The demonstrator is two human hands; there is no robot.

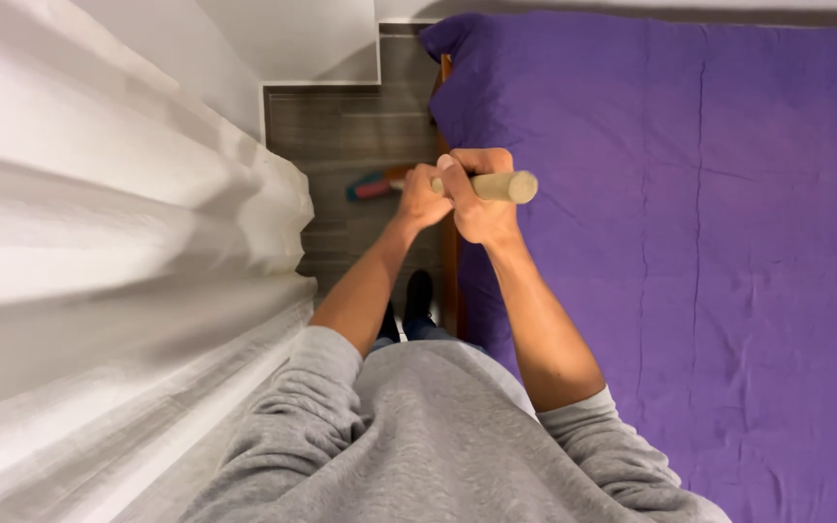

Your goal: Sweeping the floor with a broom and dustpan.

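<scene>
— Handle [504,186] first: where is it?
— Held above the floor [360,136], at the near edge of the bed [690,242], its round wooden end pointing right over the purple cover.
— What lies to the left?
— A pale curtain [99,252] in folds. Next to it the narrow grey floor, with a red and blue brush head [372,186] low down, partly hidden behind the hands.
— And the hands?
— The left hand [420,198] is wrapped shut around the handle lower down; the right hand [477,194] is closed on it just above, touching the left. Both grey sleeves are pushed up.
— Anything below?
— A dark shoe [419,293] on the floor, between the forearms.
</scene>
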